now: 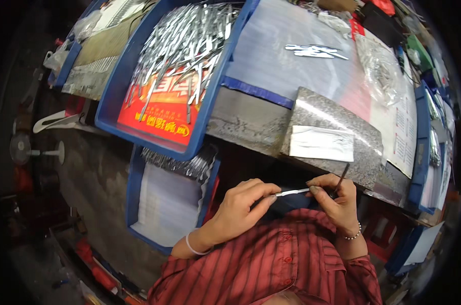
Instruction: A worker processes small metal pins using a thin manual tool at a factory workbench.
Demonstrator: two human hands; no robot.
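Note:
A slim, shiny metal piece (293,192) spans the gap between my hands, in front of my body and just off the bench edge. My left hand (243,206) pinches its left end between thumb and fingers. At the other end, my right hand (338,199) grips it with thumb and forefinger. A thin dark stick-like tool (344,175) pokes up from among my right fingers; its lower part is hidden. Beyond my right hand, a folded white cloth or paper pad (322,144) lies on a speckled stone slab (337,114).
A blue tray (104,109) heaped with slim metal pieces (190,40) stands at the back left. Below it sits a second blue tray (134,195) with more pieces at its far end. Several pieces (317,51) lie on plastic sheeting. Blue bins (421,152) line the right side.

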